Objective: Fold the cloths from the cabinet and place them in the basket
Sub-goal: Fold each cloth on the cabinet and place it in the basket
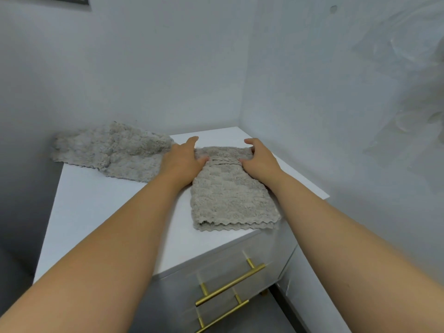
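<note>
Head view: nearest, two gold bar handles (230, 287) cross the drawer fronts of the white cabinet (269, 246). On its top surface (96, 212), by the near right edge, lies the folded cloth (230, 198), grey-beige, its scalloped hem toward the near side. At its far end the left hand (183, 159) presses flat, fingers straight, thumb on a raised crease. The right hand (260, 162) grasps the far right corner, fingers curled over the edge. Farther left, a second cloth (113, 152) lies spread unfolded, overhanging the surface's far left edge.
</note>
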Available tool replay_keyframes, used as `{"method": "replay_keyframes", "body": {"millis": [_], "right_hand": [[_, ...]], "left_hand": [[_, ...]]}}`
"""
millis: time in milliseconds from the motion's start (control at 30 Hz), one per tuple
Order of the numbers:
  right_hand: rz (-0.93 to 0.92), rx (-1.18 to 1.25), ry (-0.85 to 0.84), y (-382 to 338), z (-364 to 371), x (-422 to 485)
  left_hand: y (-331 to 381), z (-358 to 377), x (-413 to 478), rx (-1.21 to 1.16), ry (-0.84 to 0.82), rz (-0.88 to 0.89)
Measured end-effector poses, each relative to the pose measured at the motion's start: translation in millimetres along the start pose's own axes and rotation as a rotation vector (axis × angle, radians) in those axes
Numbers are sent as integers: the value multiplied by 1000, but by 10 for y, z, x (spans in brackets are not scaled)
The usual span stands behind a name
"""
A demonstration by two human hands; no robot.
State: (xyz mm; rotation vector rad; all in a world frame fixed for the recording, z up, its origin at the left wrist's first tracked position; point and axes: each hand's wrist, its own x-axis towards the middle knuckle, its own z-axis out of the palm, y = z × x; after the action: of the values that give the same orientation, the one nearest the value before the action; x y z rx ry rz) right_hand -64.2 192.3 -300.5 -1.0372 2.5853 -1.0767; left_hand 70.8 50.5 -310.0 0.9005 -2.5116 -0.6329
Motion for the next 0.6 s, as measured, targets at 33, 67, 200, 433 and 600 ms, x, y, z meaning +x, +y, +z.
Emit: {"method": "replay_keyframes", "body": {"millis": [33, 67, 200, 433, 600], "right_hand": [[-8, 18, 9, -1, -3, -5], [-13, 30, 18, 8, -1, -9], [-35, 37, 33, 10, 1, -23], [-68, -167, -17, -20, -50, 19], [-83, -5, -71, -22, -117, -44]], "left_hand": [[-11, -6, -5, -48, -4, -9], [-17, -13, -17, -85, -10, -14], [11, -85, -91, -193, -21, -23], [71, -220, -205, -365, 3, 3], [98, -283, -238, -437, 15, 17]]}}
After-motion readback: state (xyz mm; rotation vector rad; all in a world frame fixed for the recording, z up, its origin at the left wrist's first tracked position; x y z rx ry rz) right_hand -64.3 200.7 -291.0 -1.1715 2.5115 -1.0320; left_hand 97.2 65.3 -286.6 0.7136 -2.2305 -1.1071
